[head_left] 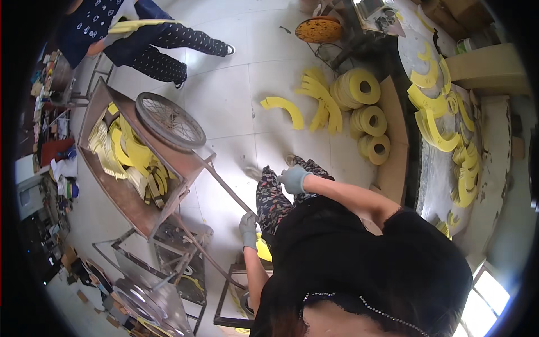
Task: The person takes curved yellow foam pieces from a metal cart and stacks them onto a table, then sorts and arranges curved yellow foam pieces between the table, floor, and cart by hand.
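Observation:
My left hand [248, 229], in a grey glove, is closed at the end of the long metal cart handle [227, 190]. That handle runs back to a rusty two-handled cart [105, 188], which holds a heap of yellow curved pieces [129, 147]. A spoked wheel [170, 120] shows on the cart's far right side. My right hand [293, 180], gloved in grey too, is held in front of my thigh with its fingers curled in; nothing shows in it.
Yellow rings [368, 121] are stacked on the floor at right, beside loose yellow arcs [320, 98]. More arcs lie on the long table [441, 168]. A round stool [318, 29] stands far off. Another person [143, 42] carries yellow strips at upper left. Metal frames [168, 264] stand near left.

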The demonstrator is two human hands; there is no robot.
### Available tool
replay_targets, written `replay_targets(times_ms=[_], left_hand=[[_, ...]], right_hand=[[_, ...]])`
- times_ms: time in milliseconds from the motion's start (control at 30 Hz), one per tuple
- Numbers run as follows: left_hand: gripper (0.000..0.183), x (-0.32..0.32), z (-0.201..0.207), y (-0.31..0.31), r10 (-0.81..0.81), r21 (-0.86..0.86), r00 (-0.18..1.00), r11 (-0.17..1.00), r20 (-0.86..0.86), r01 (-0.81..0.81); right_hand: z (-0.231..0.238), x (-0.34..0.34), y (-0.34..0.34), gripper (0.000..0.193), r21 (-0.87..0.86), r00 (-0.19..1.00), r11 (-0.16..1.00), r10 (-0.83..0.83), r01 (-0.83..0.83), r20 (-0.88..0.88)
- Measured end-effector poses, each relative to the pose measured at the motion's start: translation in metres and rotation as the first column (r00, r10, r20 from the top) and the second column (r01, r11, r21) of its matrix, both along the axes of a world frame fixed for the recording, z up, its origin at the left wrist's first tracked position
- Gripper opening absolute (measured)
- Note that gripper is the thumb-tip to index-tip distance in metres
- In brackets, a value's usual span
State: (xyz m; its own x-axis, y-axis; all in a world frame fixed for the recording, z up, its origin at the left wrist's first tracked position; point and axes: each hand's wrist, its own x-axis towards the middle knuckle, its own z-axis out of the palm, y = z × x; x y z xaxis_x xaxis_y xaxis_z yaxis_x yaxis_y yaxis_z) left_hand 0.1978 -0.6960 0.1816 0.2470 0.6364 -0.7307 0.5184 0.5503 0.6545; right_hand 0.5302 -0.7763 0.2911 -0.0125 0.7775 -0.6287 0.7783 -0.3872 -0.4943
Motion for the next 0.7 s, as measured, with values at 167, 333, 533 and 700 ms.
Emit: replay_targets(times_ms=[167, 333, 533, 700], left_hand=[[0.026, 0.017, 0.008, 0.088, -0.08, -0.172, 0.997, 0.982, 0.02, 0.082], [0.034, -0.018, -0.011, 0.173, -0.167, -0.057, 0.986, 0.984, 0.004, 0.167], [0.03, -0.035, -0.022, 0.279, -0.109, -0.26, 0.994, 0.96, 0.001, 0.106], [0.024, -0.042, -0.068, 0.373, -0.026, -0.46, 0.974, 0.878, 0.226, 0.13]], right_hand=[[-0.018, -0.012, 0.083, 0.035, -0.107, 0.996, 0.991, 0.089, -0.086, 0.026], [-0.015, -0.032, 0.158, 0.034, -0.114, 0.999, 0.993, 0.026, -0.022, 0.038], [0.024, -0.053, 0.246, 0.05, -0.099, 0.998, 0.994, -0.038, 0.044, 0.059], [0.031, -0.06, 0.305, 0.037, -0.054, 0.995, 0.998, 0.016, -0.011, 0.1]])
